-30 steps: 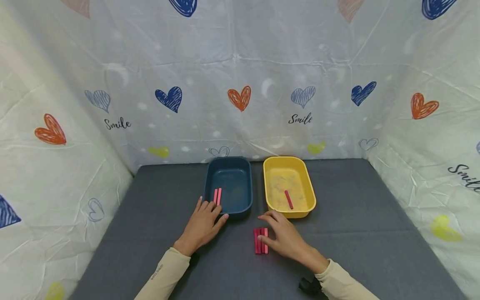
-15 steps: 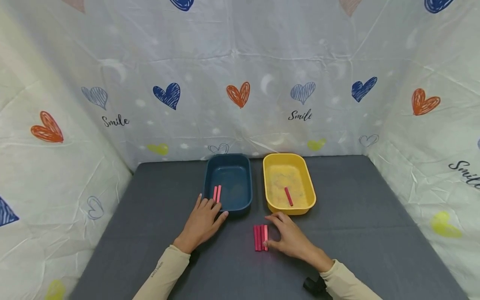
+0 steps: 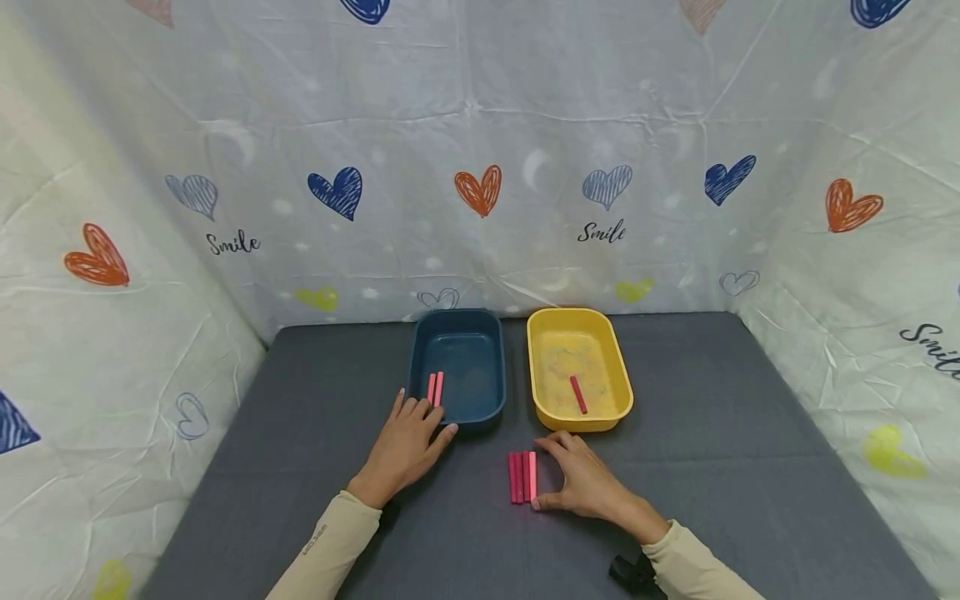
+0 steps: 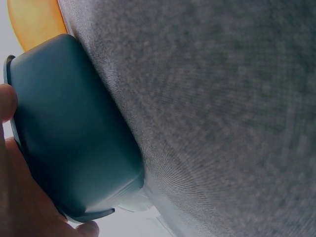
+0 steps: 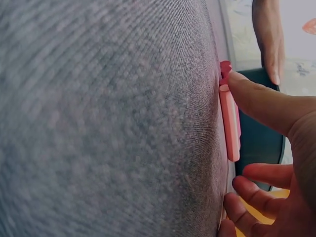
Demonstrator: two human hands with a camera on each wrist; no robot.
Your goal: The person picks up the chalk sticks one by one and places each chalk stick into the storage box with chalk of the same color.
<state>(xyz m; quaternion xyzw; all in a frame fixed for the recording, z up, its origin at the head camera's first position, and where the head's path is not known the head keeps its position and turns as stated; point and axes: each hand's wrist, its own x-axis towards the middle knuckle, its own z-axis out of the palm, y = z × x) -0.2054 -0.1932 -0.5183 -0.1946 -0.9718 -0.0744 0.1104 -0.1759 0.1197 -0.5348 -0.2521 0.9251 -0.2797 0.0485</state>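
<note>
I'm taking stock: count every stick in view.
7: four sticks side by side on the table, two pink sticks in the blue tray, one red stick in the yellow tray. The left hand may hide others.

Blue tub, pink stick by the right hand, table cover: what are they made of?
Blue tub: likely moulded plastic, satin; soft sheen, rounded corners.
Pink stick: maybe painted wood or plastic, can't tell; evenly coloured, smooth, low sheen.
Table cover: woven fabric, matte; visible ribbed weave.
</note>
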